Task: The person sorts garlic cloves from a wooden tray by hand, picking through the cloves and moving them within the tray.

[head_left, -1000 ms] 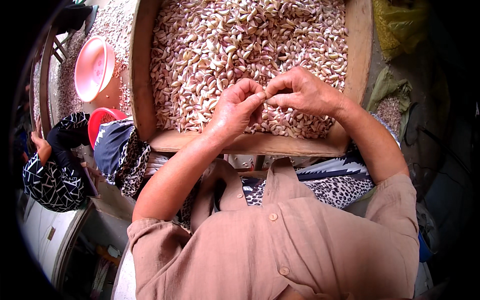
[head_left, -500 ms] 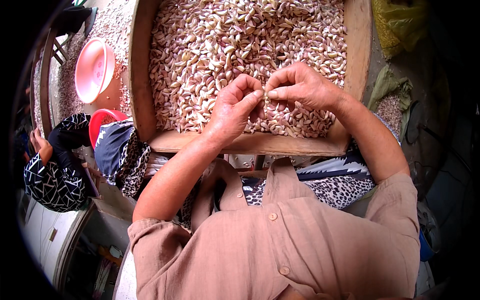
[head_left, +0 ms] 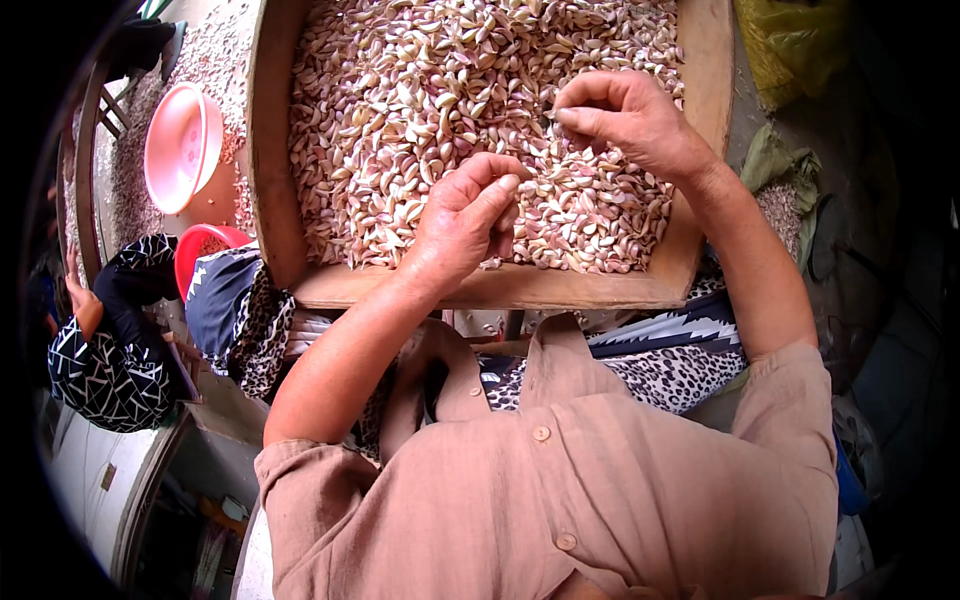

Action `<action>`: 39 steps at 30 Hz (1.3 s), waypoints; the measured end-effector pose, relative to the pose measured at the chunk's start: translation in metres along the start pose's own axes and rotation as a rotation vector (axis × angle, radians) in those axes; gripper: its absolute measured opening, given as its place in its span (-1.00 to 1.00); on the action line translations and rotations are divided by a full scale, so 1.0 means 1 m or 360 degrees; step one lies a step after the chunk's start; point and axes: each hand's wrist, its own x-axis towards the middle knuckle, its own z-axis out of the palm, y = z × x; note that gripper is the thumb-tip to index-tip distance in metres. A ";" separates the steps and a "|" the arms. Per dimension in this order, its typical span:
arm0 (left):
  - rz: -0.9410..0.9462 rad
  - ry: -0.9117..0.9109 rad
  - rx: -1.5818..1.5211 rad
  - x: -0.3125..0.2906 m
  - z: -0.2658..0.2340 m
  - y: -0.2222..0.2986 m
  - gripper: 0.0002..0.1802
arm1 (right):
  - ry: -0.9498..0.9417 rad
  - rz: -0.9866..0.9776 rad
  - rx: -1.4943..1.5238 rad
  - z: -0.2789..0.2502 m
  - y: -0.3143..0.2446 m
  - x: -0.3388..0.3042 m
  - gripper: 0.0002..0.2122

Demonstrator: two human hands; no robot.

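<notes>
A thick layer of purple-white garlic cloves (head_left: 400,110) fills the shallow wooden tray (head_left: 480,288) in front of me. Over the cloves near the tray's front edge is my left hand (head_left: 468,215), its thumb and forefinger pinched together; whatever lies between them is too small to name. My right hand (head_left: 635,122) hovers farther off and to the right, above the cloves. Its fingers are curled and the thumb presses toward the forefinger, but I cannot make out what they hold. The two hands are apart.
Left of the tray stand a pink basin (head_left: 172,150) and a red bowl (head_left: 188,262). Another person's hand (head_left: 86,306) and patterned sleeve show at far left. At right lie a yellow sack (head_left: 790,50) and a greenish sack (head_left: 775,165) beside small scraps on the floor.
My hands, fingertips together before, have separated. The right one has moved away and slightly right over the cloves; the left has stayed nearly in place, still pinched.
</notes>
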 end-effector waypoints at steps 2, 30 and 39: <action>-0.0032 0.0002 -0.0042 0.001 -0.001 0.001 -0.80 | -0.0107 -0.0125 -0.0079 0.009 -0.005 -0.001 -0.86; 0.0511 0.0002 -0.0654 -0.008 -0.076 0.070 -0.76 | -0.0008 -0.0876 -0.1367 0.033 0.027 0.020 -0.53; 0.0488 0.0081 -0.0621 0.003 -0.078 0.070 -0.78 | -0.0601 -0.1018 -0.1426 0.066 0.030 0.010 -0.86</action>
